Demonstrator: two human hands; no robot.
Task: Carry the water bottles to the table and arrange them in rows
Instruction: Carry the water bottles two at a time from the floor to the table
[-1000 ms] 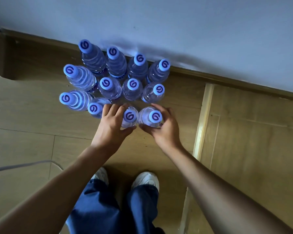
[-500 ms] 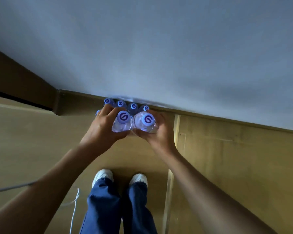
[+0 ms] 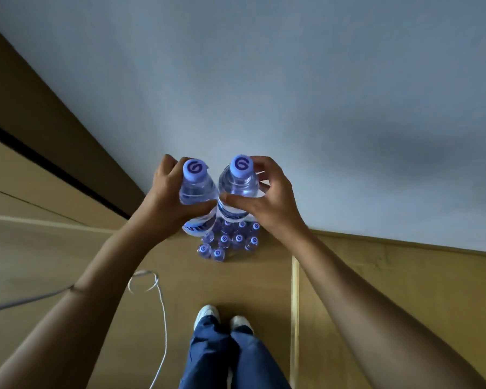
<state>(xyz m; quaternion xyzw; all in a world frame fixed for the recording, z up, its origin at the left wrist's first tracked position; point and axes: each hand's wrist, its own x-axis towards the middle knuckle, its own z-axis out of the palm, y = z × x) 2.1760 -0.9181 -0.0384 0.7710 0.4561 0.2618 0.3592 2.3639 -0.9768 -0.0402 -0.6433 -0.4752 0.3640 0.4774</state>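
Observation:
Two clear water bottles with purple caps are held up high in front of me, side by side and touching. My left hand grips the left bottle round its body. My right hand grips the right bottle just below the shoulder. Far below, a cluster of several more capped bottles stands on the wooden floor against the wall. The table is not in view.
A pale grey wall fills the upper view, with a wooden skirting along its foot. A white cable loops over the floor at my left. My legs and white shoes stand below the bottles.
Both hands took a bottle each from the front of the cluster and lifted them. I have risen, so the floor and the remaining bottles look much farther away.

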